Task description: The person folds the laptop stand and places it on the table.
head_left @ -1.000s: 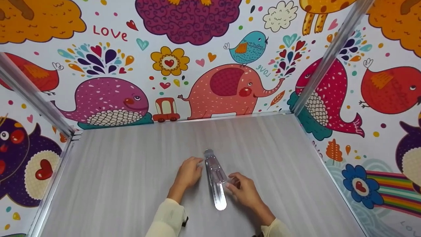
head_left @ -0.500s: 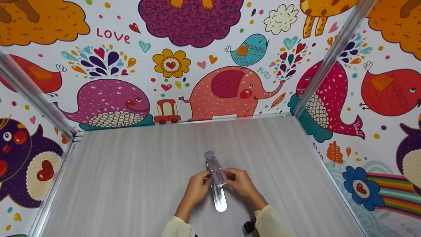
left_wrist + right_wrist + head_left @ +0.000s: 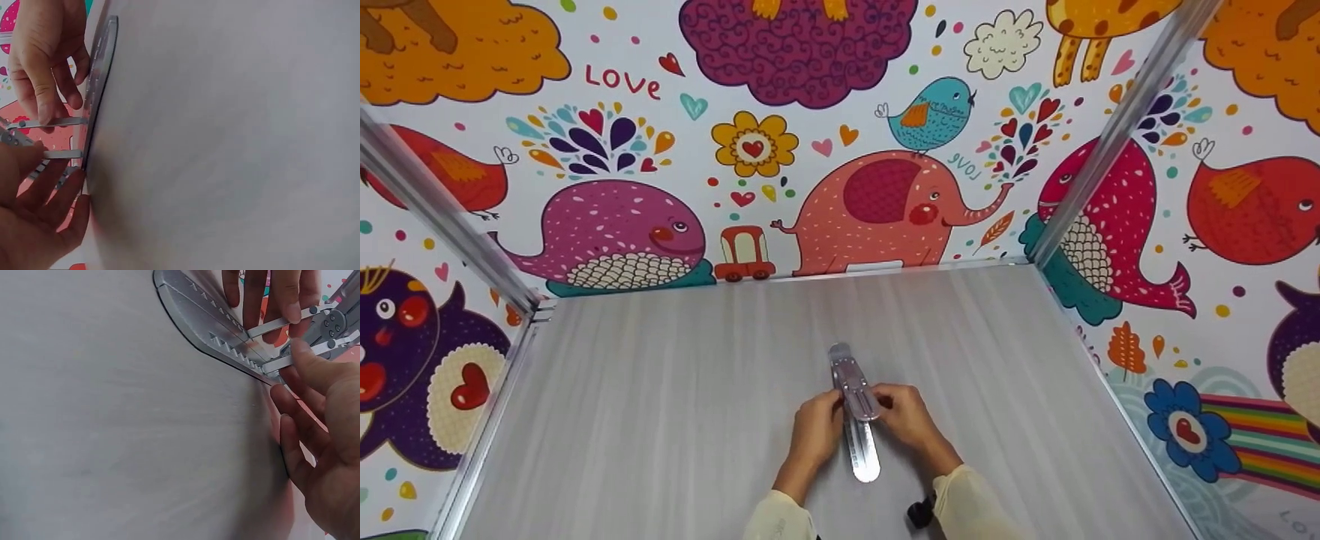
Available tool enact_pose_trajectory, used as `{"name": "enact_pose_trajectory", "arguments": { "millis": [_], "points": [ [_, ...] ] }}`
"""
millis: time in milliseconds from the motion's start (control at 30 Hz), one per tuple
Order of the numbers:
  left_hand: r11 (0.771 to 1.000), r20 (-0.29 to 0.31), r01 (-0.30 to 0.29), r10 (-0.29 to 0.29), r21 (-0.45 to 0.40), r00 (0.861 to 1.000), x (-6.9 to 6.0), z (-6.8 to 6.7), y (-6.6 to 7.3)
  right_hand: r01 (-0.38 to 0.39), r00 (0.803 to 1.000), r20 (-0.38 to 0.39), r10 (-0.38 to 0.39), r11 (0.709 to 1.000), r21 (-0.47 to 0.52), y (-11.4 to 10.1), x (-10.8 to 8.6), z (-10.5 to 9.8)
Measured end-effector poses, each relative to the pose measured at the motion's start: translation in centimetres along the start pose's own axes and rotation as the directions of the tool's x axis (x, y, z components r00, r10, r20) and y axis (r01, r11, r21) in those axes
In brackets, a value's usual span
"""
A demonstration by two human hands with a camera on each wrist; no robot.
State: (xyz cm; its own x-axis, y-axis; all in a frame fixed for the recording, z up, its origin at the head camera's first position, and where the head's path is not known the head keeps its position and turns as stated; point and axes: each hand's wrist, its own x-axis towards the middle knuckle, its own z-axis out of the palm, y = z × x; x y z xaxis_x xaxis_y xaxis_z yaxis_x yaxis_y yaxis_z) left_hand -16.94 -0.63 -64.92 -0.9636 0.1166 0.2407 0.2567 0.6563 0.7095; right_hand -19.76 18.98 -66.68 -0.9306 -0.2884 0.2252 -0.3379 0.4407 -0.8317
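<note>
A folding metal stand (image 3: 864, 456) lies lengthwise on the table, its raised upper plate (image 3: 856, 394) tilted above a long, round-ended base. Rows of teeth (image 3: 233, 353) line the base in the right wrist view. Two thin support legs join the base and the upper part. From the left side, my left hand (image 3: 817, 433) pinches one leg (image 3: 63, 154) between thumb and fingers. Opposite it, my right hand (image 3: 913, 421) pinches the other leg (image 3: 277, 364). In the head view the plate partly hides the fingertips.
The grey wood-grain table (image 3: 660, 420) meets a cartoon-printed back wall (image 3: 652, 150). Metal posts (image 3: 1099, 142) stand at both back corners, with printed side walls beyond. A black item (image 3: 920, 514) sits at the right cuff.
My left hand has moved right to the stand and taken hold of a leg. My right hand has closed in on the other side. The stand stays in about the same place.
</note>
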Motion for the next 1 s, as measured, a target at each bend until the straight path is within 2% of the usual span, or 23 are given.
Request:
{"name": "enact_pose_trajectory", "arguments": {
  "millis": [133,333,633,800,1000],
  "points": [
    [0.997,0.023,-0.032,0.030,0.066,0.999,-0.1,0.1,-0.2,0.014,1.000,-0.010,-0.014,0.998,-0.059,-0.1,-0.1,0.1],
    [0.997,0.053,-0.024,0.020,0.075,0.998,0.1,0.0,-0.4,-0.018,1.000,-0.010,0.017,0.993,-0.117,-0.3,0.0,0.3],
    [0.997,0.018,-0.028,0.027,0.065,0.999,0.3,0.2,-0.5,-0.036,0.999,-0.009,0.034,0.982,-0.187,-0.5,0.0,0.1],
    [0.999,0.008,-0.021,0.020,0.044,1.000,0.5,0.2,-0.6,-0.024,1.000,-0.008,0.023,0.981,-0.194,-0.5,0.0,0.1],
    [0.999,0.010,-0.027,0.027,0.018,1.000,1.1,-0.2,-0.8,-0.070,0.997,-0.051,0.064,0.988,-0.139,-0.9,0.3,0.4]
  ]
}}
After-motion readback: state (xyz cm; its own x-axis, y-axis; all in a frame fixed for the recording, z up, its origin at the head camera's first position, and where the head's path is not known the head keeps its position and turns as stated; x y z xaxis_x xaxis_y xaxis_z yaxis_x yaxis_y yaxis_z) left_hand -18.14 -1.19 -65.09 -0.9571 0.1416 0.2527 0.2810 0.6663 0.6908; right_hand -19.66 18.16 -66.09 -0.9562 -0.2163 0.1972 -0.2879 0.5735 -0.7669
